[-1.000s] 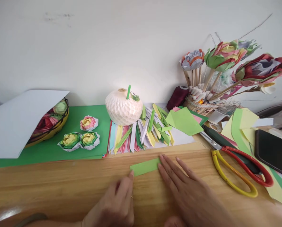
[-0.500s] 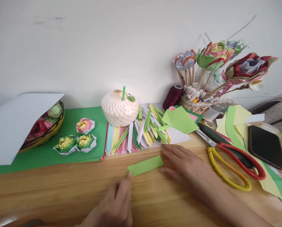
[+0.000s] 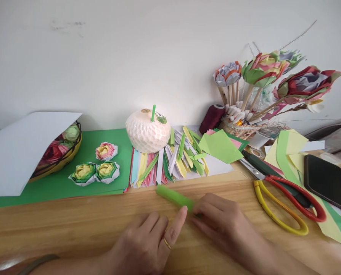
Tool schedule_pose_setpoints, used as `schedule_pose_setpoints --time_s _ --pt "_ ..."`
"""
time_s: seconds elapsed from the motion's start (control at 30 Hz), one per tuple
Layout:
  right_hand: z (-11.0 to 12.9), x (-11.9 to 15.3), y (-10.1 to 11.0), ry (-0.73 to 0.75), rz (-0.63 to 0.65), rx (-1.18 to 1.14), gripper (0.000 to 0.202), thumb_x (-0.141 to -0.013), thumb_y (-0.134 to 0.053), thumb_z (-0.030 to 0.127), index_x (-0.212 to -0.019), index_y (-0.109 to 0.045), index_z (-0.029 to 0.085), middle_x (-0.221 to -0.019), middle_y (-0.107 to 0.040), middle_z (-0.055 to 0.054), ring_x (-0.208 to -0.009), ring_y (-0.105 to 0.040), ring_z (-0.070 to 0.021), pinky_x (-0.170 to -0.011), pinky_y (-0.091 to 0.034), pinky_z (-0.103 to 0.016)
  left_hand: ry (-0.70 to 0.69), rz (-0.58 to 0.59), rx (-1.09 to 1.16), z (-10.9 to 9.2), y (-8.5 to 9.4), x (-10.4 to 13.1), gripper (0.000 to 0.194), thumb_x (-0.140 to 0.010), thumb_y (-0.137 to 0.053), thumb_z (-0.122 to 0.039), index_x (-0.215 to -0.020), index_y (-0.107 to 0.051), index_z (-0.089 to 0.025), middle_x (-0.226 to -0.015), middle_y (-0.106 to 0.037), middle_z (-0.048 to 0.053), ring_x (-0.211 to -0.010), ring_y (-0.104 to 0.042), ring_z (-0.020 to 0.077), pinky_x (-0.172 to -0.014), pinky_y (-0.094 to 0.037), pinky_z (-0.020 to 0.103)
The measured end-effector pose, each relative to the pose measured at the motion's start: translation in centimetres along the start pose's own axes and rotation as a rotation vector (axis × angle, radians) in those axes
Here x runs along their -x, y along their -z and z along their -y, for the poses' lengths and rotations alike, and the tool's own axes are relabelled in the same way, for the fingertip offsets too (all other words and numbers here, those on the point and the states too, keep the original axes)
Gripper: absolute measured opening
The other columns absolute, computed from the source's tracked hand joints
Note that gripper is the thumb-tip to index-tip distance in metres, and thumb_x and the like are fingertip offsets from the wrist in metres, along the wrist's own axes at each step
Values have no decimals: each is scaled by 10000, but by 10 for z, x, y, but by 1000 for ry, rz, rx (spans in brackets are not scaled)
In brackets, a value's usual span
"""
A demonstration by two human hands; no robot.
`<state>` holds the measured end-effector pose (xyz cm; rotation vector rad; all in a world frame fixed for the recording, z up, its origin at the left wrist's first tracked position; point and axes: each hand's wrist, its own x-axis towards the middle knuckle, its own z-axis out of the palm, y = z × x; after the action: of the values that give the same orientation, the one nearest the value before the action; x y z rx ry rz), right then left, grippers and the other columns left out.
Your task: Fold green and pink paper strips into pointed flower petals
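A narrow folded strip of light-green paper (image 3: pixel 174 196) slants above the wooden table, slightly blurred. My right hand (image 3: pixel 219 215) pinches its right end between closed fingers and thumb. Just below the strip, my left hand (image 3: pixel 149 240) has one ringed digit stretched toward it, the tip close to the paper; whether it touches I cannot tell. The other left fingers are loosely bent and nothing shows in them. Behind the strip lies a pile of folded paper strips (image 3: pixel 184 152) in several colours, with a flat green sheet (image 3: pixel 222 147) beside it.
Scissors (image 3: pixel 285 194) with red and yellow handles and a black phone (image 3: pixel 326 179) lie at right. A white textured ball-shaped container (image 3: pixel 149 131), paper flowers (image 3: pixel 264 68) on sticks and a maroon thread spool (image 3: pixel 212 118) stand by the wall. Small paper lotuses (image 3: pixel 107 172) and a basket (image 3: pixel 70 152) sit left.
The flat green strip is now folded narrower and tilted, its right end in my right hand. My left hand has moved right, off the strip's left end.
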<state>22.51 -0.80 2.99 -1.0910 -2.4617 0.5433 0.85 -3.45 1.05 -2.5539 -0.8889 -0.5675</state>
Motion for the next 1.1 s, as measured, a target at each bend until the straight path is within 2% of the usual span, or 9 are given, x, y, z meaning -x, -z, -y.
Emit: schedule_pose_setpoints --time_s 0.1,0.17,0.3,0.47,0.6,0.77,0.9,1.1 --pt "5 0 0 111 131 -32 142 -919 -469 164 -969 -599 187 -810 -625 -24 -715 -559 -144 -606 -419 -244 22 -4 113 -1 -4 2 403 -871 -318 -58 -1210 -533 -20 -639 -589 17 -542 -548 139 -503 -402 259" --pt "5 -1 0 180 188 -33 162 -912 -466 141 -994 -598 187 -827 -630 -23 -713 -550 -143 -603 -401 -249 24 -47 188 -1 -6 3 352 -884 -341 -70 -1137 -584 -40 -688 -629 36 -564 -570 148 -491 -416 263" --pt "3 -1 -1 293 172 -11 190 -892 -441 106 -952 -608 174 -739 -607 -13 -651 -516 -148 -554 -338 -278 31 -151 297 0 -8 -1 277 -908 -369 -58 -970 -638 -66 -718 -668 38 -595 -599 155 -509 -458 266" --pt "5 -2 -1 347 115 22 190 -871 -428 103 -795 -585 176 -629 -562 2 -568 -465 -136 -521 -281 -299 -2 -173 366 1 -4 -4 300 -951 -364 -77 -890 -656 -100 -764 -700 34 -641 -625 155 -557 -508 263" --pt "5 -3 0 361 115 23 233 -871 -423 92 -699 -552 182 -612 -559 2 -558 -465 -130 -518 -268 -301 -57 -168 391 1 -4 -1 296 -952 -380 -65 -890 -668 -89 -824 -715 46 -705 -636 157 -614 -535 258" --pt "-2 -2 -5 296 22 141 235 -945 -407 136 -820 -604 169 -622 -551 -1 -544 -446 -142 -503 -255 -290 28 -127 297 7 -12 0 281 -945 -381 -73 -930 -660 -48 -792 -686 91 -704 -619 184 -600 -543 299" --pt "-5 -2 -8 255 -23 214 281 -965 -362 129 -822 -602 159 -646 -557 -13 -576 -440 -156 -521 -270 -295 39 -72 264 13 -15 -2 340 -971 -320 -108 -962 -659 -99 -789 -668 78 -694 -599 179 -564 -522 285" --pt "-4 -5 -10 248 -40 239 251 -941 -441 152 -723 -563 174 -713 -544 -18 -654 -439 -158 -556 -280 -291 6 -86 289 14 -18 0 307 -963 -381 -113 -828 -656 -98 -711 -628 51 -701 -582 183 -573 -500 287"
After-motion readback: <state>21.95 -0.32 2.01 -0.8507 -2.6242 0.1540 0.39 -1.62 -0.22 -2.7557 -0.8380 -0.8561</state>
